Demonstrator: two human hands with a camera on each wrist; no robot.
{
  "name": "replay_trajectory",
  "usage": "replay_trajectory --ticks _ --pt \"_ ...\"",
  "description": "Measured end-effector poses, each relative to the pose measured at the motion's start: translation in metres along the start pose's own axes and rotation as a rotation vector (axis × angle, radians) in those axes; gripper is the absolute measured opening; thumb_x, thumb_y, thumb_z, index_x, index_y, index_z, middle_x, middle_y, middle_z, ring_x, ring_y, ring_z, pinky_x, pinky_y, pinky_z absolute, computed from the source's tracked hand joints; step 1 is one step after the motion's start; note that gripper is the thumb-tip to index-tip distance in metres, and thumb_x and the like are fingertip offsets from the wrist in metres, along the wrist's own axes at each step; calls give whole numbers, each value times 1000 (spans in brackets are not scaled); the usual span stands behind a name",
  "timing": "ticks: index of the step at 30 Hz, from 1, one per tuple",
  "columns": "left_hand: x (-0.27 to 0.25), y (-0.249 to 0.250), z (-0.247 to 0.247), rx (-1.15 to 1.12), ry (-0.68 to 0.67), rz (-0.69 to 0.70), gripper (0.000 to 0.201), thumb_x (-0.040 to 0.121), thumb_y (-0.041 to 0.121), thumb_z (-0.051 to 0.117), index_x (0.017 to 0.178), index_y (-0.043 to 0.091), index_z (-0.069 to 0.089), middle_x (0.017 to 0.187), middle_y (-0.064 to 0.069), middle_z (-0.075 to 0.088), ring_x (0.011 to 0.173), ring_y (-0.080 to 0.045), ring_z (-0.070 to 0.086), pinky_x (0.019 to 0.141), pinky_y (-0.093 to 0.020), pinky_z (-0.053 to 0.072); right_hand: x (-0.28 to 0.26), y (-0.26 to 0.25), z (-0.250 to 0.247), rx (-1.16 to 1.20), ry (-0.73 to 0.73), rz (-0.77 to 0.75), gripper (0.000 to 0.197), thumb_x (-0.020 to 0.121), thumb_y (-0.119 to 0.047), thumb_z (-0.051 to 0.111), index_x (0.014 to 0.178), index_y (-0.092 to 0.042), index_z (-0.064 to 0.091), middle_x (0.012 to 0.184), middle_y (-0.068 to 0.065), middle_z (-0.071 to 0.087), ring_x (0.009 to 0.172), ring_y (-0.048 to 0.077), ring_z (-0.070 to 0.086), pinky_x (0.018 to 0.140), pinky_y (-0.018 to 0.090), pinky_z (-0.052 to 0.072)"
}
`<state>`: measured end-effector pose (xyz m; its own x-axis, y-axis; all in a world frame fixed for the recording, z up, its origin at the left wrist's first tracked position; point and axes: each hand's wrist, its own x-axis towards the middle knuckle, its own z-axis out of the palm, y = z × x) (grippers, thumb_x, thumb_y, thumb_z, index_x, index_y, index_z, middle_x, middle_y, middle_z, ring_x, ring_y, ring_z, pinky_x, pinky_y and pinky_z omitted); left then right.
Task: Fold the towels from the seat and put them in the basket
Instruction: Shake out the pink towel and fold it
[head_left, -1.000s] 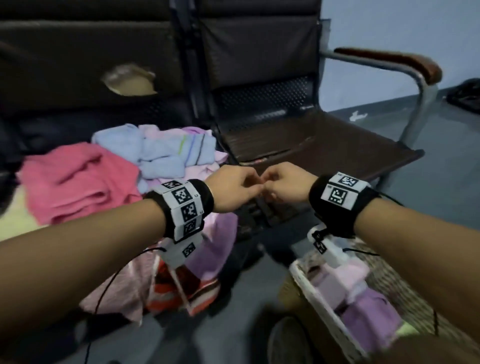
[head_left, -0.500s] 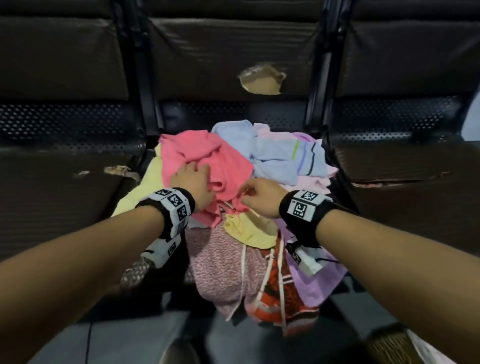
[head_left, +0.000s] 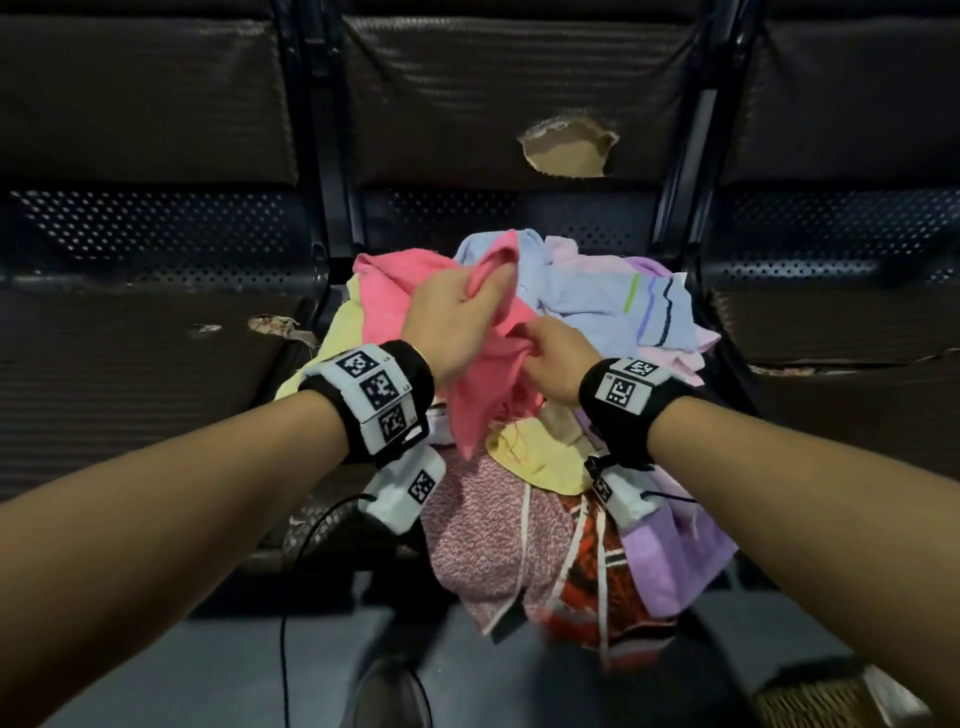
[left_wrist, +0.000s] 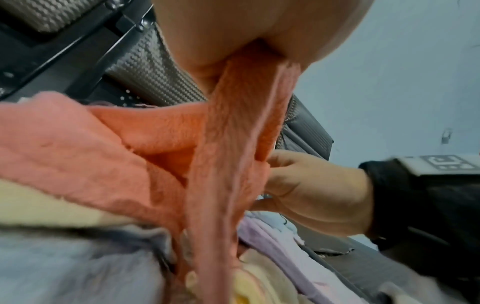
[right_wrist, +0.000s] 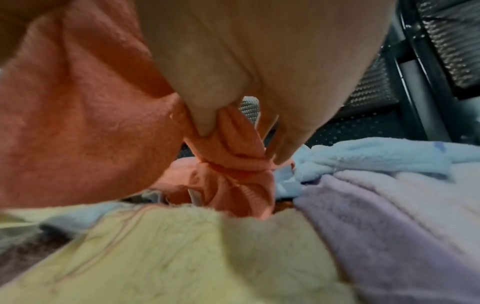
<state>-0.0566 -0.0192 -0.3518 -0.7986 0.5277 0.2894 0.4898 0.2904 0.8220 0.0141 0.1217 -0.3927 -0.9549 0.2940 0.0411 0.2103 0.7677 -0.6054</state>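
Observation:
A heap of towels lies on the middle seat (head_left: 311, 525) of a dark bench. On top is a pink towel (head_left: 483, 374). My left hand (head_left: 457, 312) grips a bunched part of it and holds it above the heap. My right hand (head_left: 550, 353) pinches a lower fold of the same pink towel (right_wrist: 228, 156), just right of the left hand. In the left wrist view the pink towel (left_wrist: 233, 144) hangs stretched from my left hand toward the right hand (left_wrist: 311, 189). Only a corner of the wicker basket (head_left: 810, 701) shows at the bottom right.
Under the pink towel lie a yellow towel (head_left: 540, 457), a light blue striped towel (head_left: 613, 301), a lilac towel (head_left: 670, 561), a speckled pink cloth (head_left: 483, 535) and a red patterned one (head_left: 587, 587), some hanging off the seat's front. The backrest has a torn hole (head_left: 566, 150). My shoe (head_left: 389, 696) stands on the grey floor.
Both hands have closed on the pink towel and the left has lifted it off the heap. One second ago the hands were together near the basket, to the right.

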Motion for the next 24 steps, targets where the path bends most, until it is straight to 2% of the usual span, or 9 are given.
replay_trajectory --ticks 3,5,7,10,14,17,20,22,24 --pt "2 -3 -11 232 82 -55 18 83 30 59 94 17 54 87 0 62 89 -27 59 69 -33 41 -9 -4 -17 0 135 41 13 92 -12 48 91 -9 60 92 14 68 89 32 61 80 40 48" --pt "-4 0 -12 353 49 10 57 72 39 60 124 19 48 118 -2 55 115 -23 48 91 -27 33 -15 -8 -32 30 255 1 12 93 -16 51 81 -13 51 79 8 60 79 30 55 68 37 39" --pt "-13 16 -3 290 -129 162 88 63 54 61 141 17 41 131 -3 54 122 -20 48 105 -29 33 -25 -17 -49 56 314 -68 16 89 -17 57 77 -19 46 71 1 55 73 27 51 64 35 35" --pt "-23 43 18 228 -323 200 67 69 43 73 126 19 46 106 0 67 95 -19 65 85 -39 53 -44 -24 -69 134 361 -110 13 79 -20 66 81 -18 53 69 -3 59 68 19 53 66 35 43" --pt "-24 79 27 207 -188 291 22 83 7 60 105 6 59 98 -9 67 95 -30 61 80 -36 46 -70 -18 -99 271 441 -75 30 66 -38 69 89 -24 57 73 -10 63 66 2 56 65 20 46" --pt "-29 110 33 36 -213 346 21 80 -2 53 99 2 63 88 -6 66 88 -23 61 77 -34 45 -89 -9 -116 406 362 -31 23 77 -37 67 90 -18 70 86 -5 72 83 11 65 82 33 52" --pt "-37 136 41 -118 -269 339 19 82 -4 51 97 -3 62 92 -13 68 91 -29 63 83 -39 49 -106 -4 -123 645 303 -72 14 91 -24 62 86 -23 75 77 -14 74 76 -4 63 77 19 50" --pt "-40 148 42 -259 -266 301 17 84 -10 50 92 0 62 85 -7 64 81 -19 58 78 -33 46 -115 -2 -125 805 261 8 19 82 -36 64 89 -21 72 75 -11 72 71 -1 64 67 14 49" --pt "-36 155 37 -398 -232 224 21 82 -13 49 96 -5 63 85 -8 61 80 -15 54 77 -29 42 -118 4 -121 822 115 142 32 70 -41 72 91 -17 72 87 4 69 81 14 63 76 25 48"
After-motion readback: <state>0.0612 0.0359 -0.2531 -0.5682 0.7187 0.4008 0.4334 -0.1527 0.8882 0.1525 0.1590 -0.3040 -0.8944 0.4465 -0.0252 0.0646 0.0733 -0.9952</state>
